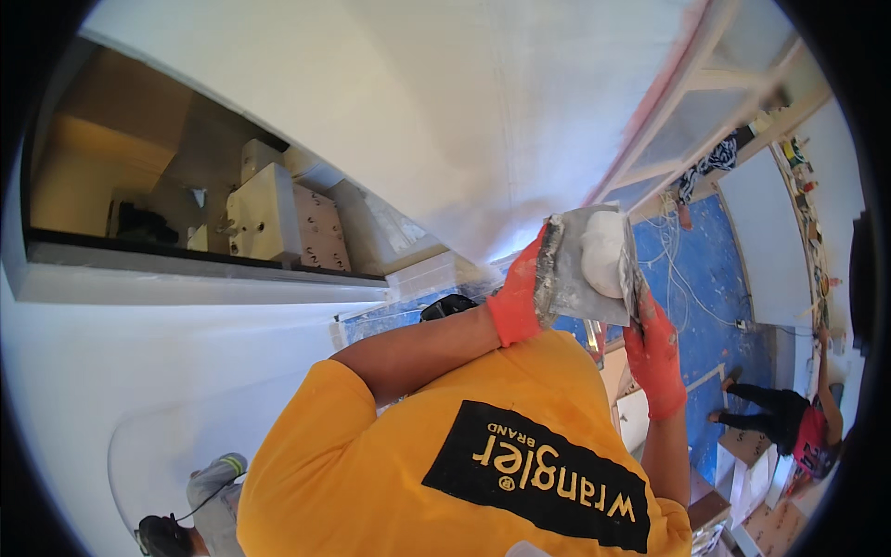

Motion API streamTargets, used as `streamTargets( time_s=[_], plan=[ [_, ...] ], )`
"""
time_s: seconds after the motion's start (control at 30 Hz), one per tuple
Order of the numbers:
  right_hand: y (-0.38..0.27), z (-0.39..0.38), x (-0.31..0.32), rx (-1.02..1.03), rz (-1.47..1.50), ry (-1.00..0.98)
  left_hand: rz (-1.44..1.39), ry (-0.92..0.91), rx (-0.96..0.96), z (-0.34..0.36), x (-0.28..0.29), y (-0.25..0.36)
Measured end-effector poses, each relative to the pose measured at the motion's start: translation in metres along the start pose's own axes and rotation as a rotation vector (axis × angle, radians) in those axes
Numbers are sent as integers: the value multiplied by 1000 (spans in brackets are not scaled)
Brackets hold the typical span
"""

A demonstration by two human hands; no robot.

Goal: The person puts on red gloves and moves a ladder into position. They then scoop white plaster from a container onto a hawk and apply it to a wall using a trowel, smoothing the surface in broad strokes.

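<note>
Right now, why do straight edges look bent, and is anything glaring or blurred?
Head view: fisheye bows the window frame, black rim around; the white wall glares, nearly featureless; left hand, right hand and plaster on the metal board look sharp.

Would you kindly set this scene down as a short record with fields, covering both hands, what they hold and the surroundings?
left hand: left hand in an orange glove, gripping the left edge of the metal plaster board
right hand: right hand in an orange glove, at the board's lower right edge; a tool in it cannot be made out
load: lump of white plaster lying on the board
clothing: yellow shirt
surroundings: white wall; blue floor covering; another person at the right
</note>
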State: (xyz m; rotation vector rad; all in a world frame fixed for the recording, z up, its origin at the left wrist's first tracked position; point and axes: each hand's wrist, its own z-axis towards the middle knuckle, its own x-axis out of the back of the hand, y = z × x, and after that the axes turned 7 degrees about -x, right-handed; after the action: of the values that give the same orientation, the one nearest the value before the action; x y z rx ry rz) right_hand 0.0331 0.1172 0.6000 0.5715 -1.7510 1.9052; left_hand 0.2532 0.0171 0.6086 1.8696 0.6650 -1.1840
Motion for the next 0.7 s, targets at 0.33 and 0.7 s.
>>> streamTargets(
  time_s=[0.33,0.7],
  plan=[
    [-37,5,51,-233,-411,241,945,-201,-514,67,-29,55],
    [1,5,-48,31,-326,298,1555,-294,-1053,83,-85,77]
  ],
)
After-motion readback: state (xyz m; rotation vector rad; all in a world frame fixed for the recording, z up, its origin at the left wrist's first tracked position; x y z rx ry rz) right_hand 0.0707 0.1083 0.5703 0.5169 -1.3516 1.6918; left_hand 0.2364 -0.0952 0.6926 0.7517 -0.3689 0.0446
